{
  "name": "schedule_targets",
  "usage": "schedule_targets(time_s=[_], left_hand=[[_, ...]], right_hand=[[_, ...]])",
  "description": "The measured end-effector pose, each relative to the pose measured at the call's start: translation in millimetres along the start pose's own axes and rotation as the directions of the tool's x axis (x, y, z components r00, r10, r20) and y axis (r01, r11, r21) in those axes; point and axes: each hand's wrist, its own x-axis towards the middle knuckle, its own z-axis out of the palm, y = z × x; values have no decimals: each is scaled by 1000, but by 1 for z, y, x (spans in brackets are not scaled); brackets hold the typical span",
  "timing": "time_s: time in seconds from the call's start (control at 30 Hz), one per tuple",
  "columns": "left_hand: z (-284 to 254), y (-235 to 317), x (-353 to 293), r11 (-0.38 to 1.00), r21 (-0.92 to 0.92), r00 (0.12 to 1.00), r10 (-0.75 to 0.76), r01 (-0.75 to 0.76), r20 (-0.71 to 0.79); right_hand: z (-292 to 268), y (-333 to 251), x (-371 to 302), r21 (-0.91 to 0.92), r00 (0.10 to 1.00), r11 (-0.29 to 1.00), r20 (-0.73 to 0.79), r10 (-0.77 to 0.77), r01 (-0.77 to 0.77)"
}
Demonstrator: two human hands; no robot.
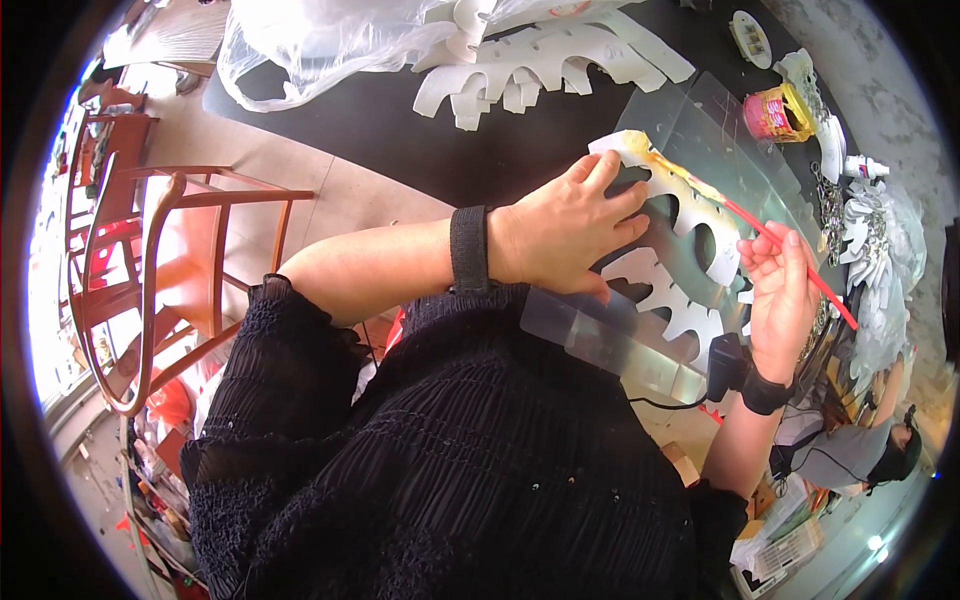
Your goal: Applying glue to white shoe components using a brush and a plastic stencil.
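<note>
My right hand [778, 290] is closed round the red handle of a thin brush [745, 213]. Its far end, coated in yellow, rests along the upper edge of a white cut-out strip [688, 208] with scalloped notches. Yellow paste shows along that edge. My left hand [572, 222] lies with fingers spread, its fingertips on the strip's left part. Beneath is a clear sheet [690, 115] on the dark table. A second notched white piece [660, 290] lies nearer me, partly under the left hand.
More notched white strips [545, 75] and a clear plastic bag [330, 50] lie at the far side. A pink-and-yellow tub [778, 113] stands at the right. A wooden chair [215, 235] is at the left; another person [850, 452] is at the lower right.
</note>
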Motion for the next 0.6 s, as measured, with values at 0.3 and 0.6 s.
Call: schedule_targets(time_s=[0.3,0.6], left_hand=[[1,1,1,1000,26,1000,-14,14,13],[1,1,1,999,30,1000,-15,15,17]], right_hand=[[0,3,-2,-124,978,982,171,-120,142],[0,1,-8,-226,965,953,213,-152,200]])
